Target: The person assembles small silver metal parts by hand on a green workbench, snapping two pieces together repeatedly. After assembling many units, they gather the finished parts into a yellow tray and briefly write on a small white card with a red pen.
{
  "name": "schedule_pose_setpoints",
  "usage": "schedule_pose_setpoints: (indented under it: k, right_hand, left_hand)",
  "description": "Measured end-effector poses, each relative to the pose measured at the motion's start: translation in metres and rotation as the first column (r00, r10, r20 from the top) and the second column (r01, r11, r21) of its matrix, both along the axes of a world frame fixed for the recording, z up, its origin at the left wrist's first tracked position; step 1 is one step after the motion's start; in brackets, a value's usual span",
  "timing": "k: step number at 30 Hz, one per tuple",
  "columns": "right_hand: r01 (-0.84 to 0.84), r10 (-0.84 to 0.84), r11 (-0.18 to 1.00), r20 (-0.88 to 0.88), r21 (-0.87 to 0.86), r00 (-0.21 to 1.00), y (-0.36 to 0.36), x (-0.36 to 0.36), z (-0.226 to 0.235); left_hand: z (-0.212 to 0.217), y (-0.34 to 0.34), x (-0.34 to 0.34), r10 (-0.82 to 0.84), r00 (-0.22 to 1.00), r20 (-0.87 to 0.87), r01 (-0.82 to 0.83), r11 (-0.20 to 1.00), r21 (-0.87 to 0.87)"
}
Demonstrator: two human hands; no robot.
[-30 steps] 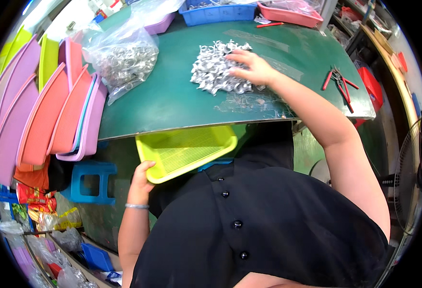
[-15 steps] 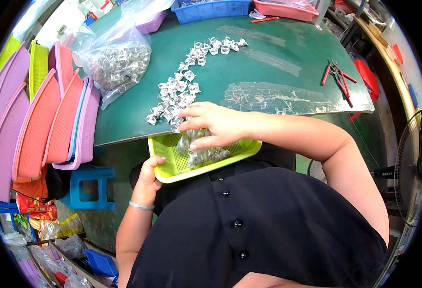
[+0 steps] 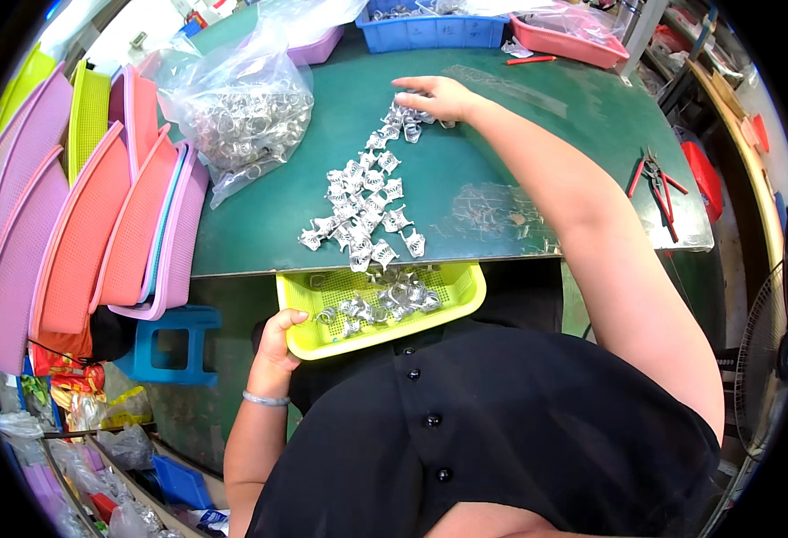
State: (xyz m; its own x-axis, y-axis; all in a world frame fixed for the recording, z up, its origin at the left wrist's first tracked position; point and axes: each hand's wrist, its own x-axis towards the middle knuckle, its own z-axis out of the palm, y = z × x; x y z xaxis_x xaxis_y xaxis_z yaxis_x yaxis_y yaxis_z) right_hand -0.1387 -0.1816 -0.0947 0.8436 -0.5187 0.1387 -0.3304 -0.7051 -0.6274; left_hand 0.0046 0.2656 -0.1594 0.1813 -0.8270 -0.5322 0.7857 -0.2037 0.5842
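My left hand [image 3: 281, 335] grips the left end of a yellow-green plastic basket [image 3: 385, 335], its thumb over the rim. The basket sits at my lap, against the table's near edge. Inside lie several small silvery ring-like metal pieces [image 3: 401, 299]. On the table, more such pieces with openwork sides [image 3: 358, 199] form a trail from the near edge to the far middle. Over its far end reaches my right hand [image 3: 436, 97], palm down and fingers stretched out, touching or just above the pieces there. Its fingertips partly cover them.
A clear plastic bag [image 3: 246, 125] full of metal pieces sits at the left of the green table [image 3: 259, 242]. Stacked colourful baskets [image 3: 71, 224] crowd the left side. Red-handled pliers [image 3: 659, 193] lie at right. Blue [image 3: 434, 33] and pink bins [image 3: 566, 40] line the back.
My right hand has moved from above the basket to the far end of the trail. Pieces blurred under it now rest in the basket. My left hand still grips the basket.
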Motion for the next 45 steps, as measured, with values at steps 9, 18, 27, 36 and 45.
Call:
schedule_pose_setpoints:
  k: [9,18,27,36,45]
  right_hand:
    - [-0.449,0.447,0.894,0.113,-0.012,0.887,0.087,0.026,0.005]
    - [-0.433,0.484,0.868,0.223,-0.243,0.846,0.205,-0.024,0.002]
    - [-0.277,0.365,0.903,0.247,-0.328,0.898,0.181,0.059,-0.01]
    - [-0.833,0.855,0.507,0.251,-0.22,0.454,0.271,0.012,0.016]
    - [-0.306,0.481,0.686,-0.096,0.66,0.871,0.28,-0.033,0.032]
  left_hand:
    - [0.003,-0.003,0.003,-0.012,1.0,-0.017,0.011,1.0,-0.013]
    - [0.005,0.012,0.001,0.014,1.0,-0.013,-0.014,1.0,0.009]
    - [0.004,0.032,-0.003,0.036,0.999,-0.018,-0.037,0.999,-0.026]
    - [0.014,0.089,-0.015,0.284,0.957,0.052,-0.285,0.959,0.01]
    - [0.105,0.243,-0.06,0.555,0.777,0.298,-0.572,0.82,-0.037]
